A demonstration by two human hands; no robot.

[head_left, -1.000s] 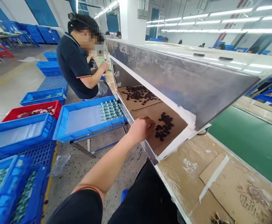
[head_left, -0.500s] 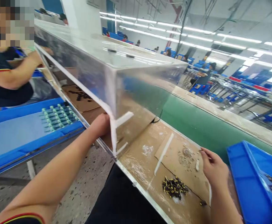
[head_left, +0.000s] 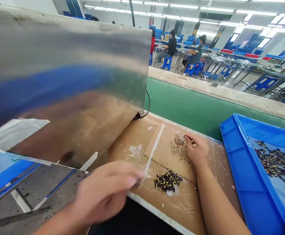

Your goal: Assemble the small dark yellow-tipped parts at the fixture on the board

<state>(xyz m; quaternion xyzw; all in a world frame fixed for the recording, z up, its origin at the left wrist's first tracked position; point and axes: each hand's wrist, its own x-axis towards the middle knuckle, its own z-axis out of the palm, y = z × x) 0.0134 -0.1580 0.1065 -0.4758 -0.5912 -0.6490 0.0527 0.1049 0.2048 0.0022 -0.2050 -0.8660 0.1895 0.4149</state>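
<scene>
My right hand (head_left: 197,150) is closed in a pinch over the cardboard sheet (head_left: 162,153), a small dark part (head_left: 184,137) at its fingertips. Beside these fingertips lies a small round, clear-looking thing (head_left: 180,140) with wet-looking marks around it. My left hand (head_left: 108,189) is in front of the bench edge, curled and smeared by motion; whether it holds anything cannot be made out. A pile of small black parts with yellow ends (head_left: 168,181) lies on the bench between my hands.
A blue bin (head_left: 240,169) with many similar dark parts stands at right. A large shiny box-like cover (head_left: 83,88) fills the left, a black cable (head_left: 149,104) at its corner. Behind the bench runs a green belt (head_left: 186,101). People (head_left: 171,45) sit at far tables.
My left hand has come out from under the cover and moved right, towards the pile. The view has turned right and closer. My right hand still pinches near the round thing.
</scene>
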